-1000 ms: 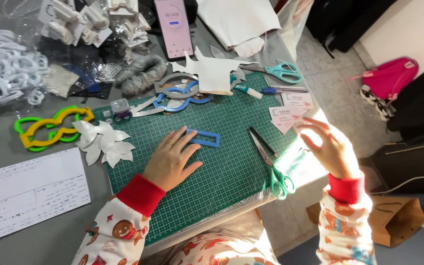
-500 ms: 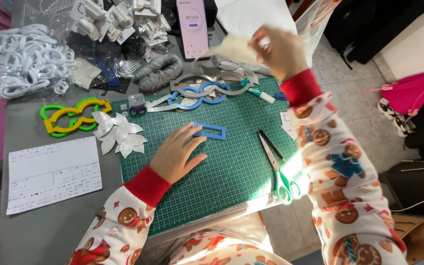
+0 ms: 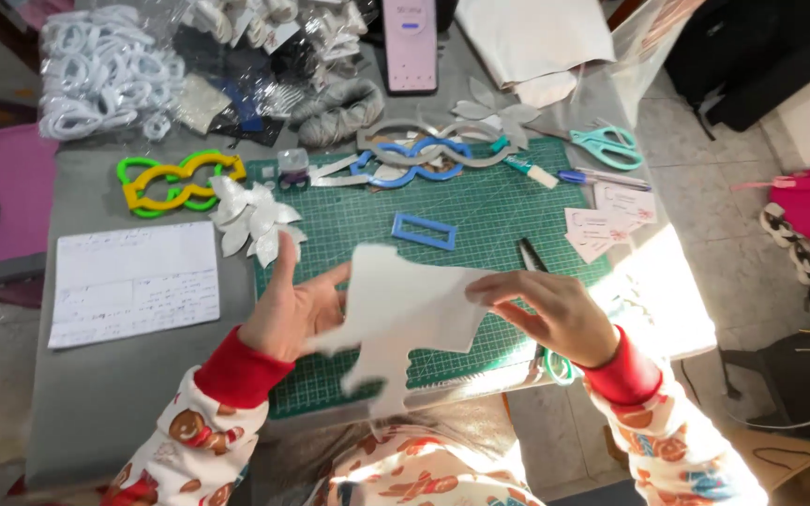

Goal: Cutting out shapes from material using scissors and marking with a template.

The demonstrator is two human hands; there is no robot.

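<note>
Now we are holding a white cut sheet [image 3: 405, 314] up over the near edge of the green cutting mat [image 3: 480, 201], both hands on it at once. Our left hand [image 3: 297, 309] is gripping its left edge with thumb in front and fingers closed on it from behind, while our right hand [image 3: 555, 314] is pinching the right edge, fingers clamped on the sheet. We are judging this as the handling step: the piece is being raised and steadied for a look or for positioning. Any next move is calling for one hand to let go, since the green-handled scissors [image 3: 546, 309] are lying on the mat partly under the right hand. The sheet's broad part is running left to right between our hands, and a narrower tongue is pointing down toward our body, so its long axis is tilting from upper right to lower left. A blue rectangular frame [image 3: 424, 230] is lying flat on the mat just beyond the sheet.
</note>
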